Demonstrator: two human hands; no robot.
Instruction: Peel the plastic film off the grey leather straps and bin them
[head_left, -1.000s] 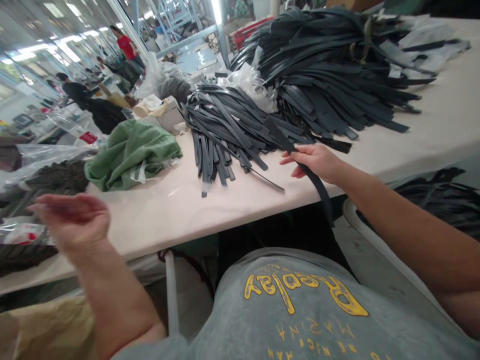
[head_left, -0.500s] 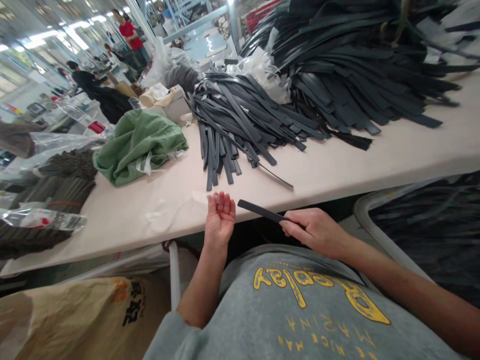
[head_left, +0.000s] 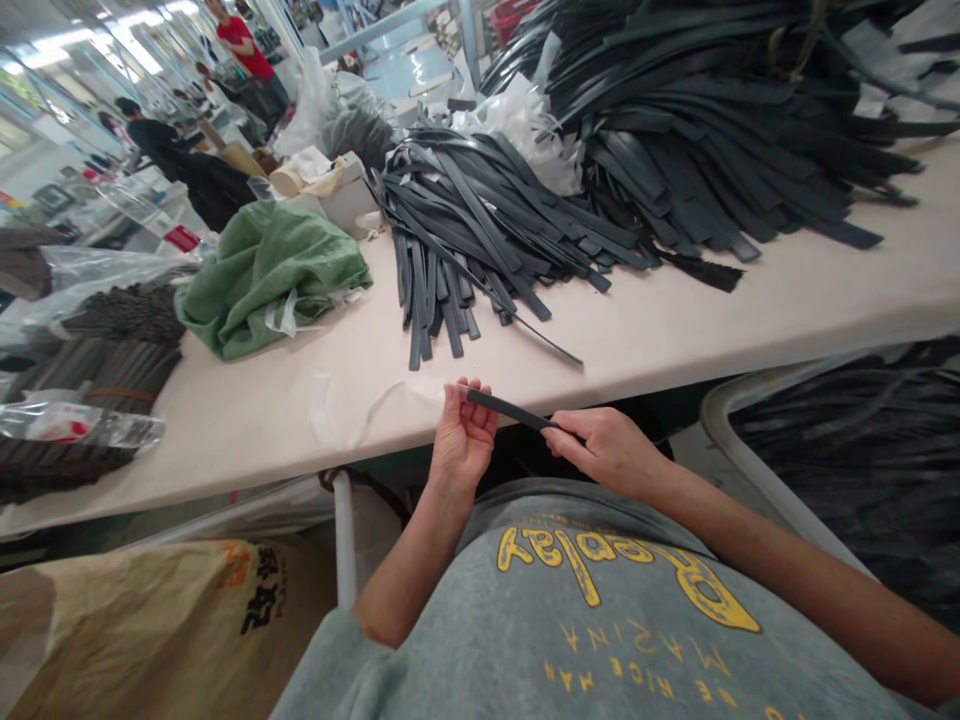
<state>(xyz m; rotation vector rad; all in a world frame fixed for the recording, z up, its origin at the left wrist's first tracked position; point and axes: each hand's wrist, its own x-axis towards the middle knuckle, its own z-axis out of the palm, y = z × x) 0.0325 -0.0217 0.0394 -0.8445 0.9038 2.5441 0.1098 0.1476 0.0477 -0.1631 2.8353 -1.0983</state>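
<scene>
A short dark strip (head_left: 510, 408) spans the gap between my two hands, just off the table's front edge. My right hand (head_left: 600, 450) is closed on its right end. At its left end, my left hand (head_left: 466, 435) is palm up with fingers curled; its thumb and fingertips pinch a thin clear film (head_left: 382, 398) that trails left over the table, and the strip's tip lies against the fingers. Behind them, a pile of dark strips (head_left: 480, 225) spreads on the table.
On the pale table (head_left: 660, 325) are a green cloth (head_left: 274, 275), a larger strip pile (head_left: 697, 130) and bundled strips (head_left: 97, 390). A bin (head_left: 716, 410) with dark strips stands at right, a brown sack (head_left: 165, 620) at lower left. People (head_left: 244, 45) are farther back.
My left hand has moved right and slightly up, and now meets the left end of the strip. My right hand has shifted a little left with the strip in it.
</scene>
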